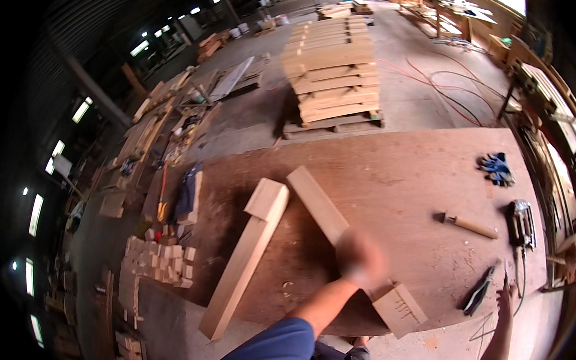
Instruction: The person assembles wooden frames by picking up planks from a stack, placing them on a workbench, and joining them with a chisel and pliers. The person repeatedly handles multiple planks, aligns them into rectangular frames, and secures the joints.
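the wooden beam lies at 5 o'clock by the blurred left hand; right hand at 4 o'clock. finger state of the 2 hands cannot be told. beam seems stiff, heavyish; grip mid-length.

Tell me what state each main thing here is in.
Left hand, blurred, at the right beam; grip unclear
Right hand, at a thin tool; grip unclear
Right beam, lying, partly hidden
Left beam, lying, far end stepped
Gloves, crumpled, unworn
Pliers, lying; open or shut unclear
Planks, stacked
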Action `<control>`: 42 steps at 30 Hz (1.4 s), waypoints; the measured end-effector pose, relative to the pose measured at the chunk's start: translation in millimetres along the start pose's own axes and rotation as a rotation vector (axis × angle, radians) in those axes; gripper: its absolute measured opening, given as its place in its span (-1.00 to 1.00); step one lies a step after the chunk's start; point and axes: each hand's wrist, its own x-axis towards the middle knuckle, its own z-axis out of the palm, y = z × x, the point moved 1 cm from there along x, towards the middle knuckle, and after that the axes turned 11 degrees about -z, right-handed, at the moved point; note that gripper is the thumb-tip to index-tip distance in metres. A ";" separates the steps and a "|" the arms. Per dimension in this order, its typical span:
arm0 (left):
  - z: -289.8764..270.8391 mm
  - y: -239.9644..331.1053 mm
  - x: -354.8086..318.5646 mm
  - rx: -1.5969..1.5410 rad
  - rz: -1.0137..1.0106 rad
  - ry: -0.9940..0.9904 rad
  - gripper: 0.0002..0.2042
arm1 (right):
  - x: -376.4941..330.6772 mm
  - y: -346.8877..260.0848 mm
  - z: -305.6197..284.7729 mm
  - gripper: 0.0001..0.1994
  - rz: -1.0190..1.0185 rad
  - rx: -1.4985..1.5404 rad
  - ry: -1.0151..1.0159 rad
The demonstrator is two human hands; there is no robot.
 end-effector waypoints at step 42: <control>21.4 -48.8 -21.0 0.216 0.160 -0.593 -0.54 | -593.0 -108.3 113.1 -0.56 -0.097 0.010 -0.194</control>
